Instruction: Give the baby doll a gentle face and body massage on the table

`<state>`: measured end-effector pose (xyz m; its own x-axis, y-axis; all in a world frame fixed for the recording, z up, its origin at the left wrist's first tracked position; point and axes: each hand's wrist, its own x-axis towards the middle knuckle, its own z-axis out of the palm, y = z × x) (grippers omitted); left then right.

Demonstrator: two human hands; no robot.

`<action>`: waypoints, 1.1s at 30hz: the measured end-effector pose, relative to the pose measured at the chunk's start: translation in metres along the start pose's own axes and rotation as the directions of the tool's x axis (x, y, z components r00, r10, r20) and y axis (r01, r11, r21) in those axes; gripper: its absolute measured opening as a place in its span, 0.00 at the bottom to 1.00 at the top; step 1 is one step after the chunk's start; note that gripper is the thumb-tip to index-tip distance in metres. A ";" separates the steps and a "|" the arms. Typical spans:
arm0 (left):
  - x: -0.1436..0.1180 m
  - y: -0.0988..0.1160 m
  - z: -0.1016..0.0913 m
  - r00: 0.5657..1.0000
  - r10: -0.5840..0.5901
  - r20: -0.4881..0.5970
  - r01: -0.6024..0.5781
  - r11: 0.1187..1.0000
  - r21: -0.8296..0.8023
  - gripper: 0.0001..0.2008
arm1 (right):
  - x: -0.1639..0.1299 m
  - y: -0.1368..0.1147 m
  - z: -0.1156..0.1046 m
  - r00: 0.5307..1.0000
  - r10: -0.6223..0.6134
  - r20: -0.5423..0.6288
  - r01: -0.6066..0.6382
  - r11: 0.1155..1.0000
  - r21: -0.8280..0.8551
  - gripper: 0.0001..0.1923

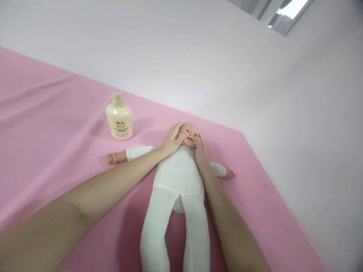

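Pink cloth (42,113) fills most of my head-cam feed, creased on the L; doll (178,170) lies on it face-up, approx mid-view, white body, head (192,131) at the far end, legs (155,230) toward me & cut off by the bottom edge, arms (141,152) out to the sides; I've got L hand (171,140) cupped round one side of the head, fingers up along it, thumb on the cheek just below the eye; R hand (200,153) cupped on the other side, thumb near the mouth; neither's pinching, head sits btwn the two; R finger spread partly hidden, can't tell; bottle (120,121), pale yellow w/ pump top, stands upright on the cloth, L of the head, apart from doll & hands; its small print's unreadable; white surface (198,56) beyond the cloth.
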<state>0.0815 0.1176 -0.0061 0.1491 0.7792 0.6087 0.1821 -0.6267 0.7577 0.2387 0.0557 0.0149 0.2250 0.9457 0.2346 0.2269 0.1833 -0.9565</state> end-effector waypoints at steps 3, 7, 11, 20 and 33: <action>0.000 0.000 0.000 1.000 0.002 -0.002 -0.002 1.000 -0.006 0.27 | -0.001 -0.002 0.000 1.000 0.026 -0.016 -0.026 1.000 -0.005 0.34; 0.000 0.000 0.000 1.000 0.000 -0.002 0.000 1.000 -0.009 0.27 | -0.002 -0.004 0.000 1.000 0.026 -0.011 -0.027 0.999 -0.018 0.34; 0.000 0.000 0.000 1.000 0.005 0.000 -0.005 1.000 -0.004 0.26 | -0.003 -0.005 0.000 1.000 0.016 -0.004 -0.016 1.000 -0.020 0.34; 0.000 -0.004 0.002 1.000 0.015 -0.007 -0.015 1.000 0.008 0.27 | -0.003 -0.006 0.000 1.000 0.017 -0.005 -0.017 1.000 -0.013 0.33; 0.001 0.002 0.001 1.000 0.016 -0.011 -0.016 1.000 0.001 0.27 | -0.003 -0.005 0.000 1.000 0.010 0.000 -0.010 1.000 -0.015 0.34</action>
<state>0.0825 0.1173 -0.0046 0.1414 0.7693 0.6231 0.1803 -0.6389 0.7479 0.2371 0.0519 0.0194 0.2275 0.9473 0.2255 0.2393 0.1700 -0.9559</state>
